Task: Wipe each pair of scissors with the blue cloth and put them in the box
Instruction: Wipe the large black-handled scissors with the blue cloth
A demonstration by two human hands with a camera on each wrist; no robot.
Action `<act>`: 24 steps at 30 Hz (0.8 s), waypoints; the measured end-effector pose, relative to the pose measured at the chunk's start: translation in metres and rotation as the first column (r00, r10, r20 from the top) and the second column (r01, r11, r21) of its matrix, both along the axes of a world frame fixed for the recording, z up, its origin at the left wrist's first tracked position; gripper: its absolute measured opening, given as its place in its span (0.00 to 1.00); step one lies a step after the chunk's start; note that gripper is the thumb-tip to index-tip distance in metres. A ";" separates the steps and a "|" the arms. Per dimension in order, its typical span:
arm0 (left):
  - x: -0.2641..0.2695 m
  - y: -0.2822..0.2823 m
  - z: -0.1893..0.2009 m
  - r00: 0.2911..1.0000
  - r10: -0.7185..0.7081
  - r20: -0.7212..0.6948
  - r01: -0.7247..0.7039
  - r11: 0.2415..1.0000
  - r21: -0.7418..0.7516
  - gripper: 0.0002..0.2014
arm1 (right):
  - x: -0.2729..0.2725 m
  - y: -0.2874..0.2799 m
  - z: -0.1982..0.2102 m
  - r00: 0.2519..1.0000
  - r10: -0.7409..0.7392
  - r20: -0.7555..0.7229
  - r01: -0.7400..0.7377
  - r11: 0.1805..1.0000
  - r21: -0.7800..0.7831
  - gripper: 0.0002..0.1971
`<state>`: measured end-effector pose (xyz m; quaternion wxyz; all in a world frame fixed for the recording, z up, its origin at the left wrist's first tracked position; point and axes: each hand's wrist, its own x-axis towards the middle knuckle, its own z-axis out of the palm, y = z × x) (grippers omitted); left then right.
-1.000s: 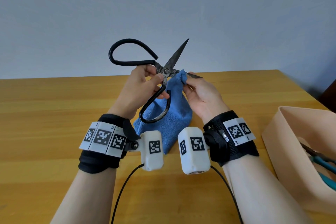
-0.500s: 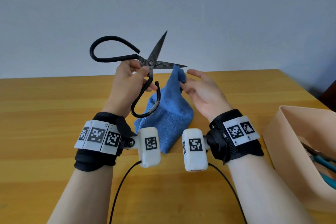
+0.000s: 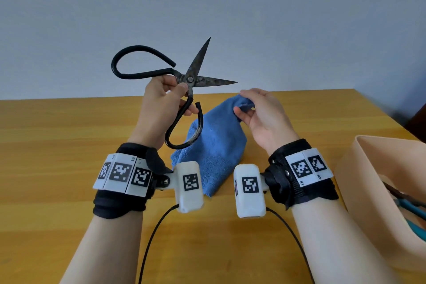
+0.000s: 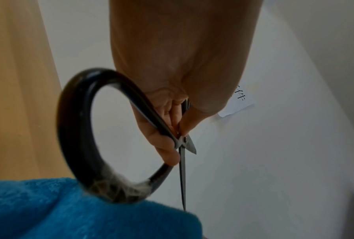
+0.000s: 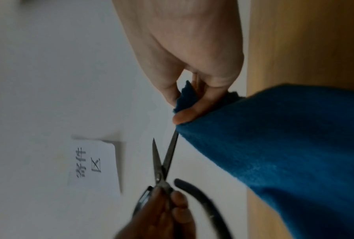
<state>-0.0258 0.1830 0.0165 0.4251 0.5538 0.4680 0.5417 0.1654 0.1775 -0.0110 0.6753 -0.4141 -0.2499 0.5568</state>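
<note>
My left hand [image 3: 171, 97] holds up large black iron scissors [image 3: 191, 78] by pinching them near the pivot, above the wooden table. Their blades are spread apart, one pointing up and one pointing right. The left wrist view shows the lower handle loop of the scissors [image 4: 79, 134] close up, with my left hand [image 4: 172, 132] gripping beside it. My right hand [image 3: 251, 108] pinches the top corner of the blue cloth [image 3: 214, 145], just right of the blade tips and apart from them. In the right wrist view my right hand [image 5: 190, 103] clamps the blue cloth [image 5: 274, 153]. The cloth hangs down to the table.
A beige box [image 3: 368, 175] stands at the right table edge, holding other scissors with teal handles [image 3: 412, 214]. A wooden table [image 3: 57, 157] stretches left and front. A pale wall rises behind, with a paper note [image 5: 94, 163] on it. Black cables run from both wrist cameras.
The scissors moved left and up, away from the cloth, and their blades opened wider. My right hand came off the blade, opened briefly, then took the cloth's top corner again, lower.
</note>
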 end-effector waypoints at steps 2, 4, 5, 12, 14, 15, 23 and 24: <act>0.001 -0.002 0.001 1.000 -0.006 0.029 0.006 1.000 -0.002 0.04 | -0.002 -0.003 0.006 0.978 0.056 -0.199 -0.046 0.997 0.055 0.03; 0.004 -0.004 0.003 0.998 -0.030 0.049 0.030 1.000 -0.002 0.04 | -0.006 -0.006 0.010 0.936 0.099 -0.337 -0.077 0.994 0.079 0.09; 0.005 -0.005 0.004 0.997 -0.047 0.056 0.047 0.999 0.000 0.04 | -0.008 -0.007 0.011 0.921 0.122 -0.369 -0.094 0.991 0.094 0.14; 0.017 -0.009 0.002 0.986 -0.162 -0.026 0.163 0.986 0.026 0.05 | -0.015 -0.006 0.008 0.907 0.218 -0.361 -0.184 0.975 0.126 0.18; 0.019 -0.008 0.000 0.984 -0.170 -0.049 0.172 0.985 0.027 0.04 | -0.015 -0.006 0.008 0.906 0.224 -0.358 -0.190 0.973 0.130 0.14; 0.020 -0.009 0.000 0.983 -0.172 -0.065 0.174 0.984 0.025 0.04 | -0.016 -0.007 0.007 0.908 0.232 -0.348 -0.197 0.971 0.135 0.15; 0.027 -0.012 -0.002 0.973 -0.176 -0.152 0.181 0.983 0.020 0.05 | -0.019 -0.006 0.013 0.924 0.208 -0.321 -0.178 0.977 0.120 0.10; 0.027 -0.012 -0.002 0.972 -0.174 -0.155 0.179 0.984 0.019 0.05 | -0.019 -0.007 0.013 0.922 0.195 -0.336 -0.163 0.979 0.121 0.11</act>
